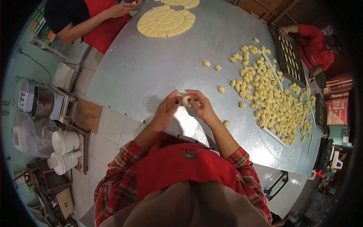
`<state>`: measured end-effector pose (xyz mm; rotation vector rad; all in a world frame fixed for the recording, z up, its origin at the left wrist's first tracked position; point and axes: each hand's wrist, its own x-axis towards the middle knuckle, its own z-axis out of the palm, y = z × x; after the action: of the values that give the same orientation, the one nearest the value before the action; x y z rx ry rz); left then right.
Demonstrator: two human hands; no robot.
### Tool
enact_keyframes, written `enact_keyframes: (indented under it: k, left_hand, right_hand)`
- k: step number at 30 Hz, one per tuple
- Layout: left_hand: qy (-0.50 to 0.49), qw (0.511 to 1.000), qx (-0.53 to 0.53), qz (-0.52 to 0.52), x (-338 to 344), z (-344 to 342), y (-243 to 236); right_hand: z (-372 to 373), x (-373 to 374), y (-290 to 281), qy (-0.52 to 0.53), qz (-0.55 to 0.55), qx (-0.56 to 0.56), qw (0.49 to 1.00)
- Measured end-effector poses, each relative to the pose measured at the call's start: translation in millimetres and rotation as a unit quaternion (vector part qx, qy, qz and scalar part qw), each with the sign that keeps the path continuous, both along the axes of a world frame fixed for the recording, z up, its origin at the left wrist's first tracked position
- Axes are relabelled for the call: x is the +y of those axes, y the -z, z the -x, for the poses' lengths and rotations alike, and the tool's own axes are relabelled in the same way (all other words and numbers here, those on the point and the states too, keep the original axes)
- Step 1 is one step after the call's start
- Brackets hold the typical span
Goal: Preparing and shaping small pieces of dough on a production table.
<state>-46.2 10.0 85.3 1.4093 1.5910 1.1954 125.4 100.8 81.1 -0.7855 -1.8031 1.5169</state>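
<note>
Just above the near edge of the metal table (143,68), a small pale piece of dough (185,101) is pinched between the fingertips of both my hands. My left hand (166,110) closes on it from the left, and my right hand (201,106) from the right. Part of the dough is hidden by the fingers. A few shaped dough balls (221,89) lie singly beyond and to the right of my right hand. Farther right spreads a large heap of similar dough balls (281,113).
At the far side lies a dough round (166,23) cut into pieces. Pale rods (273,71) lie among the heap. A person in red (314,45) handles a dark tray (289,56) at far right; another person (89,22) works at far left. White buckets (65,142) stand left.
</note>
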Motion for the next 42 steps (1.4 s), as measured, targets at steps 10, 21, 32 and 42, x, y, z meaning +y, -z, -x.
enact_keyframes:
  k: [10,21,32,42]
  left_hand:
    - [-0.175,0.854,-0.490,0.010,-19.1,63.7,-4.2]
    - [-0.075,0.830,-0.546,0.091,-47.1,12.5,4.0]
    - [0.074,0.921,-0.308,0.225,-40.1,-33.1,16.2]
    - [-0.060,0.953,0.297,0.021,-26.4,34.1,51.0]
  right_hand:
    - [72.6,-30.5,33.6,-0.165,-0.474,-0.294,0.814]
    - [39.9,-26.7,-4.4,-0.072,-0.110,0.011,0.991]
    - [-34.4,-43.0,-22.5,-0.131,-0.225,-0.159,0.952]
    - [-94.4,-42.1,30.4,0.062,-0.275,-0.231,0.931]
